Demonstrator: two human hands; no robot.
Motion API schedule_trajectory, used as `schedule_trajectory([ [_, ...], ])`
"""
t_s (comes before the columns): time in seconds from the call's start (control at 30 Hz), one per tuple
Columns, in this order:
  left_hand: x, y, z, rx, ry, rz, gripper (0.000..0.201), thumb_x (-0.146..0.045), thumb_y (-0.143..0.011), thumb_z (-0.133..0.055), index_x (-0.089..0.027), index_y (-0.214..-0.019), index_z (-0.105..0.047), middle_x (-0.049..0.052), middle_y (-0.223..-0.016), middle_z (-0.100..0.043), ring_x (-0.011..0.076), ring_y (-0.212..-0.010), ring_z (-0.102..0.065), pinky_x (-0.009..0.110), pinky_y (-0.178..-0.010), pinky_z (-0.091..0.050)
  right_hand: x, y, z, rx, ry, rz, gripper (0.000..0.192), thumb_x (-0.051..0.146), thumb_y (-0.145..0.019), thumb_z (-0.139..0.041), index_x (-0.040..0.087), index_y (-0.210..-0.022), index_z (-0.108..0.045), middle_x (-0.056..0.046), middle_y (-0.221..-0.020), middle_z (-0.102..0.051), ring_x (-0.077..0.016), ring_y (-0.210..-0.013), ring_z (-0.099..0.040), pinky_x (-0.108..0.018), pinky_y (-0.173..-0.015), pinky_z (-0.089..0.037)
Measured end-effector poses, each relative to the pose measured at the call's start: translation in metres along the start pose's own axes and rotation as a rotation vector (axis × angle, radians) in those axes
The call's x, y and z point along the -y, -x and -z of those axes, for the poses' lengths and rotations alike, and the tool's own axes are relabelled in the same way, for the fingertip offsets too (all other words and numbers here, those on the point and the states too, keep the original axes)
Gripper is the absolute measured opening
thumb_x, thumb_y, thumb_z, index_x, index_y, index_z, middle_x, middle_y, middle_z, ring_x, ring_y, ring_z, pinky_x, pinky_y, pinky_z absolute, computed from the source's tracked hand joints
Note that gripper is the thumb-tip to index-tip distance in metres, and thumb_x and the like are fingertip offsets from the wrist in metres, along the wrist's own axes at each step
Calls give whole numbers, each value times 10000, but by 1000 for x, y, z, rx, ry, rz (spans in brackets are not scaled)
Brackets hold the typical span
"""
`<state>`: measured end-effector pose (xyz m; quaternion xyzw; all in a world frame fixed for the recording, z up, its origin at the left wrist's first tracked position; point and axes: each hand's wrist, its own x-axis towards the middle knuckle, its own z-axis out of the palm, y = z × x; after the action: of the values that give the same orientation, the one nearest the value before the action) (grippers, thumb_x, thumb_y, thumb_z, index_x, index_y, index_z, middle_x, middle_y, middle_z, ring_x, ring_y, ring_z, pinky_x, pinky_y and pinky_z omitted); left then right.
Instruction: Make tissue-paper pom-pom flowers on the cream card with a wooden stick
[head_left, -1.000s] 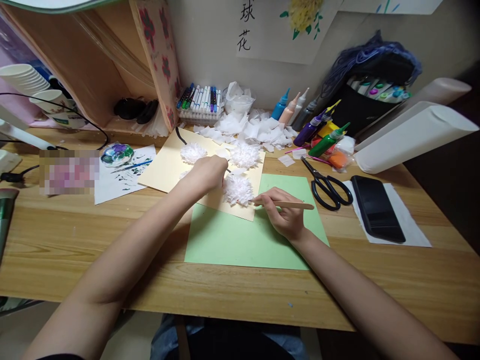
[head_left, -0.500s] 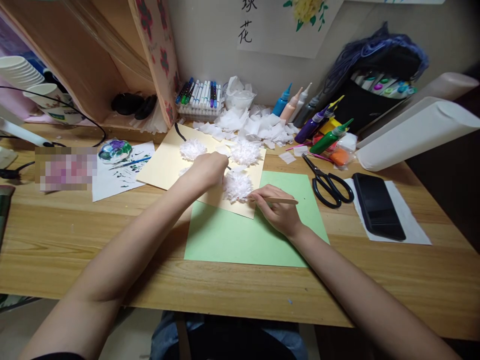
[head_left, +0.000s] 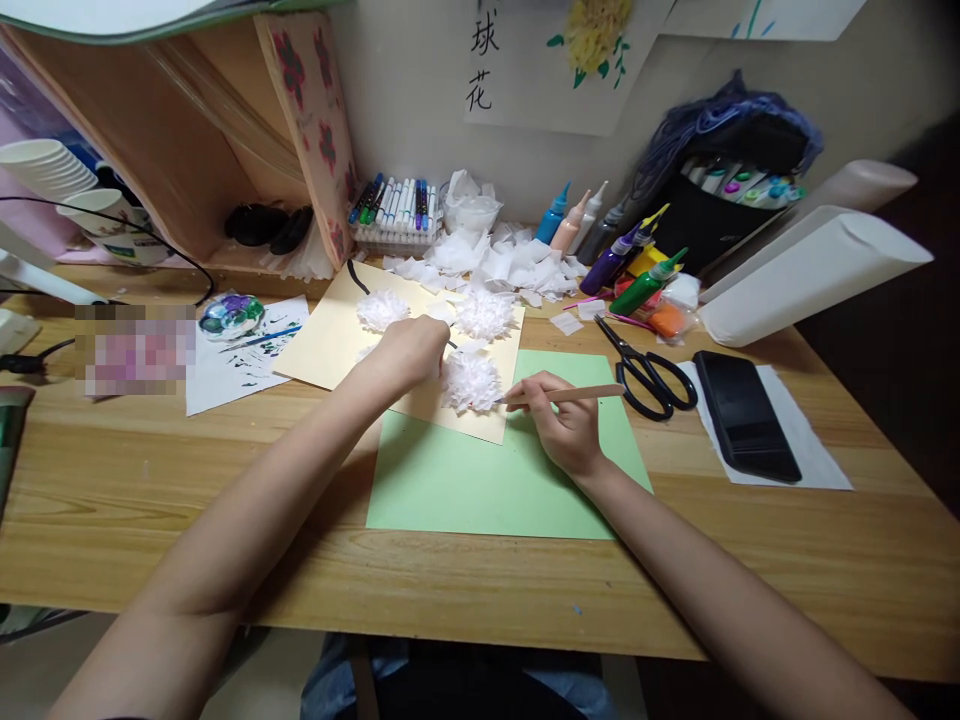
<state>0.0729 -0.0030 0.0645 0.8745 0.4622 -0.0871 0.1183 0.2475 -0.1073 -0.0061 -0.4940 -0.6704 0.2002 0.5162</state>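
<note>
A cream sheet of card carries several fluffy white paper flowers and dark painted lines. My right hand grips a thin wooden stick, its tip beside the lower right flower's edge. Over the card, my left hand is closed, fingertips pointing down at that flower's left side; what they pinch, if anything, is hidden. Another white flower is partly covered by the left hand. Beneath the card's lower edge lies a green sheet.
Behind the card are torn white paper pieces, boxed markers and paint bottles. Black scissors and a phone lie at right. A paint palette and brush are at left.
The stick's tip has drawn slightly back from the lower right flower, and more of its length shows. My left hand stays over the card. The whole view has shifted slightly.
</note>
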Motion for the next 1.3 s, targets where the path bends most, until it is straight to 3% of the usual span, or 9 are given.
schedule_trajectory([
  [0.17, 2, 4, 8, 14, -57, -12, 129, -152, -703, -589, -163, -770, -698, 84, -792, -694, 212, -737, -627, 274, -602, -408, -2, -1, 3, -124, -157, -170, 364, 341, -930, -454, 184, -644, -617, 3, -597, -589, -95, -489, -550, -232, -461, -414],
  [0.37, -6, 3, 8, -250, -16, -135, 234, -370, -803, -594, -175, -909, -669, 64, -944, -684, 208, -855, -609, 269, -637, -415, -3, -1, 3, -142, -152, -176, 388, 363, -930, -451, 179, -626, -605, 9, -562, -563, -86, -464, -509, -240, -473, -407],
  [0.47, -10, -4, -2, -335, -92, -205, 214, -312, -817, -574, -161, -934, -669, 81, -975, -669, 229, -920, -598, 289, -673, -422, -2, 1, 3, -118, -135, -138, 380, 351, -933, -443, 179, -636, -606, 11, -563, -565, -85, -462, -508, -240, -474, -413],
  [0.6, -12, -12, -10, -332, -137, -191, 208, -175, -817, -487, -150, -837, -692, 87, -896, -678, 223, -828, -617, 307, -649, -408, -1, 2, 3, -89, -109, -93, 377, 325, -938, -431, 180, -637, -605, 14, -559, -559, -83, -464, -509, -242, -482, -420],
  [0.8, -10, -9, -2, -337, -22, -159, 258, -174, -821, -436, -138, -837, -691, 99, -900, -686, 200, -809, -611, 289, -630, -386, -3, 2, 3, -127, -115, -86, 367, 322, -936, -433, 185, -644, -607, 8, -551, -560, -95, -470, -514, -252, -479, -428],
  [0.9, -6, 2, 13, -259, 170, -208, 243, -237, -827, -467, -158, -875, -692, 65, -901, -699, 159, -790, -598, 255, -638, -388, -1, 3, 3, -81, -106, -44, 333, 289, -940, -423, 183, -699, -627, -1, -609, -599, -100, -511, -548, -255, -511, -451],
  [1.1, -2, 22, 33, 302, 334, -448, 172, -280, -769, -584, -197, -806, -731, -6, -781, -716, 106, -697, -582, 205, -624, -384, 6, 3, 1, 201, 49, 278, 202, 182, -912, -471, 176, -827, -655, -21, -653, -671, -127, -617, -600, -271, -589, -480],
  [1.2, -6, 20, 25, 332, 289, -427, 164, -270, -744, -611, -198, -815, -741, 2, -780, -720, 106, -668, -581, 199, -579, -367, 7, 2, -1, 226, 127, 324, 178, 178, -906, -488, 168, -844, -654, -36, -696, -697, -132, -630, -603, -273, -589, -483],
  [1.3, -12, 16, 14, 236, 226, -371, 167, -250, -727, -611, -195, -807, -747, 21, -768, -723, 118, -629, -582, 215, -547, -357, 7, 1, -2, 179, 155, 270, 196, 179, -913, -478, 174, -837, -659, -33, -704, -701, -131, -642, -614, -273, -608, -487],
])
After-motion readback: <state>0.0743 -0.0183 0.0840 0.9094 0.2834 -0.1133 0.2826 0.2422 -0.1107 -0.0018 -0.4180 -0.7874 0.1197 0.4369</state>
